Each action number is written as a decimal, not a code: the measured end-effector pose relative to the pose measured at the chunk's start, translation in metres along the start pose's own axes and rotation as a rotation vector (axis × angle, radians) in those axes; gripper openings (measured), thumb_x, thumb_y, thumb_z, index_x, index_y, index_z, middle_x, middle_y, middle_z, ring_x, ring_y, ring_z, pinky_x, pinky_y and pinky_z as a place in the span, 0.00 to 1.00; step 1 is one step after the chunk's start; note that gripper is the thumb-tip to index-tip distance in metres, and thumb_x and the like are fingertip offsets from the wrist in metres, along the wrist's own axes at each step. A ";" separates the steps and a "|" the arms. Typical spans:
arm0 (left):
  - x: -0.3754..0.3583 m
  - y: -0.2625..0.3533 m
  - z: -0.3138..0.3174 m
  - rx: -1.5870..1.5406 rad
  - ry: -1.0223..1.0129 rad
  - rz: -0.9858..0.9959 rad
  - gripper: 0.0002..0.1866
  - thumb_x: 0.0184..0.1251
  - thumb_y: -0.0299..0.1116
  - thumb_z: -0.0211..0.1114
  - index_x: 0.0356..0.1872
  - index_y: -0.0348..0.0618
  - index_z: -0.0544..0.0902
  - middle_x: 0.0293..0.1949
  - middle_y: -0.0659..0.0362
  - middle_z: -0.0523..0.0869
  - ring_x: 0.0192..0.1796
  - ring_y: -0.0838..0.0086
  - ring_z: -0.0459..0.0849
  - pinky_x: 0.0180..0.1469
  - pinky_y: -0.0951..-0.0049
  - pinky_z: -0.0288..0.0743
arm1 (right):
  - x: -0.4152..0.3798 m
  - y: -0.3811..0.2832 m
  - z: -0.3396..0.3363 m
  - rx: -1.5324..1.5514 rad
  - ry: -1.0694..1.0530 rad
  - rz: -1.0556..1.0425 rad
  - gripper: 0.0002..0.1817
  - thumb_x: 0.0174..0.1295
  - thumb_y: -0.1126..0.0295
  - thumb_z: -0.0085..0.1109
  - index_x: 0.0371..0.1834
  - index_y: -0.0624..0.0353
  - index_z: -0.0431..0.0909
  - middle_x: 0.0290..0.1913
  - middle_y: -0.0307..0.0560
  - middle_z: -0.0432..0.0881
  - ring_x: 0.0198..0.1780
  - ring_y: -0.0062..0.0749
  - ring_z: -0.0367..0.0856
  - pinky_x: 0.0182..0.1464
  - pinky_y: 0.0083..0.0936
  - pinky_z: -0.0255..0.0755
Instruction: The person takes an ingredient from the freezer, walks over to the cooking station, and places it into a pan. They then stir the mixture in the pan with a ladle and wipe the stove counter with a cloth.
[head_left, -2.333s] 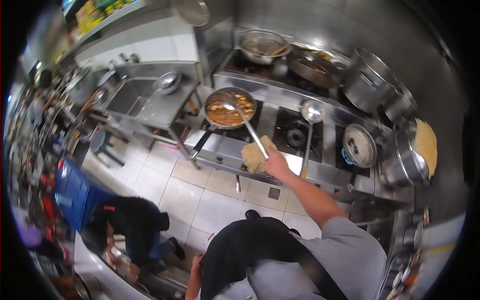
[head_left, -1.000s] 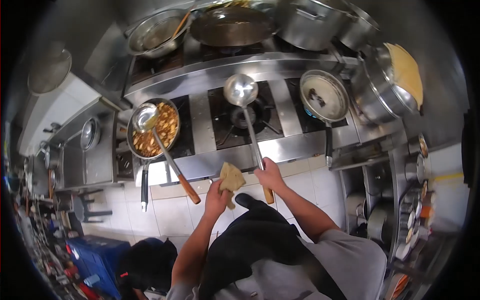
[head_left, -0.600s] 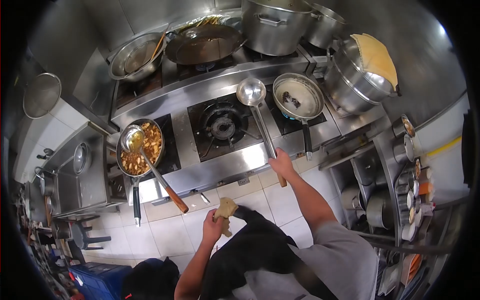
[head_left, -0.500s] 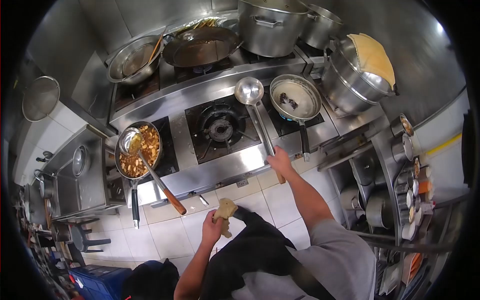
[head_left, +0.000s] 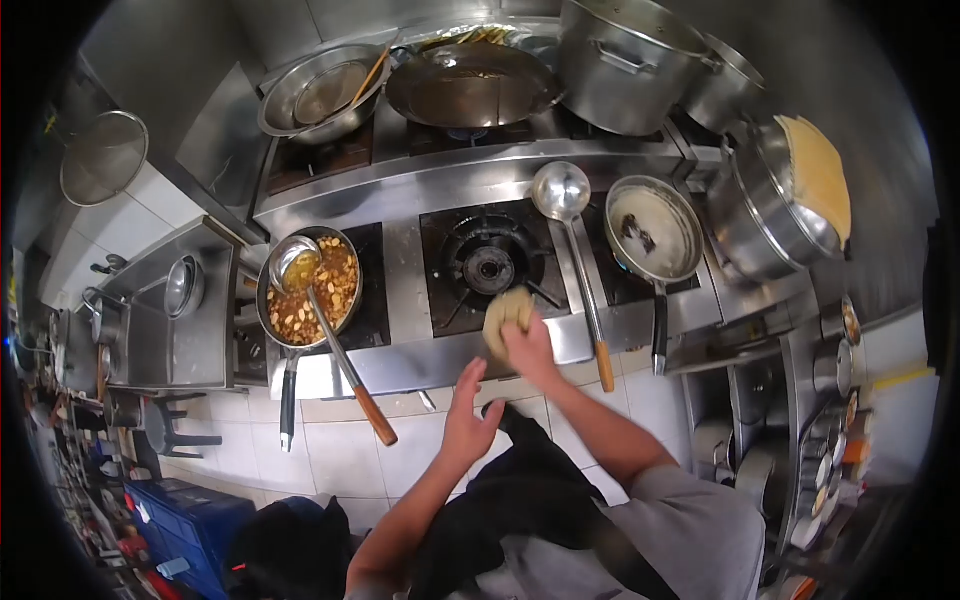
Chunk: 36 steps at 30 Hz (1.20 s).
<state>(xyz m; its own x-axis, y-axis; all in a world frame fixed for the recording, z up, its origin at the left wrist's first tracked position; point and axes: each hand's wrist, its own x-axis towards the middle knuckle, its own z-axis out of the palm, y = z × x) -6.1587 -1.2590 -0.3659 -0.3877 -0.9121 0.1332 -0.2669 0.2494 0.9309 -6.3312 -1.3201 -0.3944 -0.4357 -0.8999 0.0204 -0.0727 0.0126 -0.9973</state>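
My right hand (head_left: 528,345) grips a folded tan cloth (head_left: 508,318) over the front edge of the stove, just below the middle burner (head_left: 489,269). Lower and to the left, my left hand (head_left: 472,415) holds nothing, its fingers apart. A large ladle (head_left: 561,191) with a wooden handle end lies on the steel between the middle and right burners. On the right burner sits a pan (head_left: 656,230) with pale liquid and a dark clump. The left pan (head_left: 312,290) holds brown sauce with pale pieces, and a second ladle (head_left: 299,264) rests in it.
Behind are a steel bowl (head_left: 325,92), a dark wok (head_left: 474,85), and a tall pot (head_left: 634,62). A lidded steamer pot (head_left: 775,210) with a yellow cloth (head_left: 817,178) stands right. A sink (head_left: 160,335) is left; a blue bin (head_left: 187,530) stands on the floor.
The cloth has passed from my left hand to my right, which has let go of the ladle handle and moved left. My left hand is now empty. The view has shifted.
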 end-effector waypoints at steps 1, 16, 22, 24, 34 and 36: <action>-0.003 -0.004 -0.004 0.016 0.004 -0.017 0.29 0.70 0.25 0.63 0.71 0.39 0.68 0.66 0.50 0.77 0.61 0.64 0.80 0.64 0.69 0.73 | 0.048 -0.009 -0.002 -0.175 0.026 -0.115 0.21 0.59 0.69 0.57 0.56 0.65 0.75 0.45 0.58 0.86 0.48 0.49 0.85 0.52 0.42 0.77; -0.208 -0.098 -0.020 -0.358 0.296 -1.202 0.20 0.71 0.37 0.66 0.58 0.35 0.79 0.47 0.51 0.88 0.50 0.67 0.87 0.54 0.67 0.79 | 0.336 0.075 0.180 -1.112 -0.374 -0.357 0.12 0.58 0.64 0.59 0.38 0.60 0.85 0.39 0.60 0.88 0.44 0.55 0.87 0.50 0.46 0.79; -0.199 -0.112 -0.010 -0.282 0.256 -1.106 0.21 0.71 0.37 0.66 0.57 0.33 0.79 0.47 0.50 0.88 0.50 0.66 0.87 0.55 0.66 0.79 | 0.273 0.068 0.229 -1.049 -0.720 -0.563 0.17 0.58 0.66 0.58 0.49 0.61 0.82 0.40 0.60 0.87 0.46 0.58 0.85 0.53 0.47 0.79; -0.197 -0.116 -0.010 -0.276 0.256 -1.109 0.20 0.71 0.38 0.66 0.56 0.33 0.80 0.47 0.49 0.88 0.50 0.65 0.87 0.55 0.66 0.80 | 0.208 0.086 0.217 -1.013 -0.684 -0.718 0.20 0.60 0.67 0.56 0.54 0.65 0.79 0.40 0.59 0.87 0.47 0.60 0.84 0.50 0.49 0.80; -0.245 -0.138 0.005 0.128 0.285 -0.907 0.22 0.71 0.46 0.59 0.55 0.38 0.82 0.47 0.44 0.88 0.51 0.51 0.87 0.56 0.56 0.78 | 0.012 0.103 0.151 -1.229 -1.036 -0.957 0.12 0.56 0.68 0.60 0.40 0.62 0.82 0.31 0.53 0.86 0.34 0.44 0.86 0.57 0.43 0.75; -0.259 -0.118 -0.002 0.033 0.246 -1.148 0.24 0.70 0.45 0.60 0.58 0.38 0.81 0.50 0.43 0.88 0.52 0.53 0.87 0.58 0.56 0.79 | 0.025 0.112 0.142 -0.925 -1.256 -0.591 0.09 0.58 0.66 0.62 0.33 0.61 0.83 0.35 0.57 0.85 0.36 0.54 0.84 0.47 0.45 0.77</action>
<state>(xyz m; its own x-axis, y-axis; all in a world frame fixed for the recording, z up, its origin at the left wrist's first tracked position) -6.0256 -1.0529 -0.5096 0.2754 -0.6450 -0.7129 -0.3728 -0.7552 0.5392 -6.2225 -1.4034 -0.5154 0.7534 -0.6356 -0.1685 -0.6238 -0.6098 -0.4889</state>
